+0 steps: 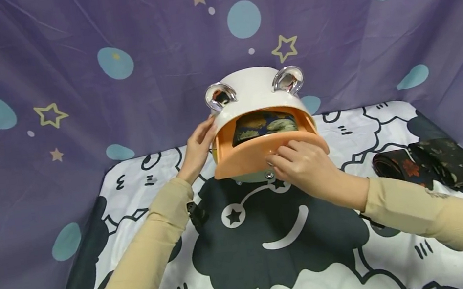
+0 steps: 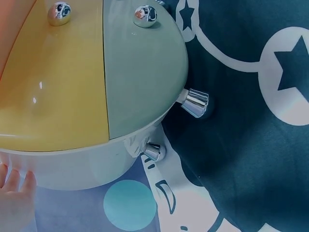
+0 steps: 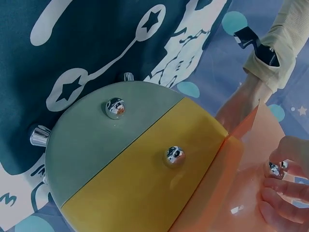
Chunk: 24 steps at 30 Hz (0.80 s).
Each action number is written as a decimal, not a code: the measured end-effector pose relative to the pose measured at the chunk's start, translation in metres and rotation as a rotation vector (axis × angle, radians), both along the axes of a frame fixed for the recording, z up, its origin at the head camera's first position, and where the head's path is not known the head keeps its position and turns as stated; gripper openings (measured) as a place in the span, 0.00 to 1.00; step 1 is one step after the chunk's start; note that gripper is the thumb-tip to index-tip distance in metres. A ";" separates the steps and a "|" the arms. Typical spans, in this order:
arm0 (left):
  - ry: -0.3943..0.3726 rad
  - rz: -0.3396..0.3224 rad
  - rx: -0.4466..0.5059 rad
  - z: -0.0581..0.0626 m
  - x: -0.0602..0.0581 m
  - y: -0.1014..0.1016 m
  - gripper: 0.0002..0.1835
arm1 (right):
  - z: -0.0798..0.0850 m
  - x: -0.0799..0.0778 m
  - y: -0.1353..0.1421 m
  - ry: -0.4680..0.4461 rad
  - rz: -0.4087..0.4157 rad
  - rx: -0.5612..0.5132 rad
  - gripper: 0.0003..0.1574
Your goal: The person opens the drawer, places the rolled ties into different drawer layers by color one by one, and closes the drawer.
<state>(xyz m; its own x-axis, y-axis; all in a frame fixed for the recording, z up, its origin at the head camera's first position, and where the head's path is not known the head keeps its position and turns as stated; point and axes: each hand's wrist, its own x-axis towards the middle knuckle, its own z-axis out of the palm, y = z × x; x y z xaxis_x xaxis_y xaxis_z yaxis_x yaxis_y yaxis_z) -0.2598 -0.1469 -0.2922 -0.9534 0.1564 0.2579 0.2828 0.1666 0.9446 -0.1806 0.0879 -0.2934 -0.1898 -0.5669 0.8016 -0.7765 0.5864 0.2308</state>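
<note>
A rounded white cabinet (image 1: 251,82) with chrome ear-like rings stands at the back of the table. Its orange top drawer (image 1: 242,158) is tilted out, and a dark patterned folded cloth (image 1: 264,124) lies inside. My right hand (image 1: 305,166) pinches the small chrome knob (image 3: 275,169) on the orange front. My left hand (image 1: 198,146) rests against the cabinet's left side, fingers fairly straight. Below, the yellow drawer (image 3: 145,169) and the green drawer (image 3: 96,130) are closed, each with a round chrome knob.
Two dark floral cloth bundles, one rolled (image 1: 403,167) and one folded (image 1: 449,161), lie to the right on the cartoon-print tablecloth (image 1: 284,265). Chrome feet (image 2: 195,102) support the cabinet. Behind it hangs a purple curtain (image 1: 163,35) with stars and dots.
</note>
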 end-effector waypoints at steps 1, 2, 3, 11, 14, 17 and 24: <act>0.003 0.001 0.001 0.000 0.000 0.000 0.21 | 0.000 -0.001 0.000 -0.001 -0.004 0.001 0.10; 0.003 0.003 0.003 -0.001 0.000 0.000 0.21 | 0.000 -0.002 0.000 -0.005 -0.009 0.004 0.10; 0.002 0.003 0.003 -0.001 0.000 -0.001 0.21 | 0.000 -0.003 0.000 -0.008 -0.011 0.007 0.10; -0.003 0.001 0.009 -0.002 0.000 -0.001 0.21 | 0.000 -0.011 -0.003 -0.019 -0.015 0.004 0.09; 0.012 0.001 0.017 -0.002 0.000 -0.001 0.21 | 0.000 -0.014 -0.004 -0.025 -0.011 -0.005 0.08; 0.013 0.004 0.007 -0.002 0.000 -0.001 0.21 | 0.000 -0.017 -0.005 -0.032 -0.018 -0.009 0.08; 0.008 0.001 0.012 -0.001 0.000 -0.001 0.21 | 0.001 -0.023 -0.005 -0.051 -0.042 -0.006 0.08</act>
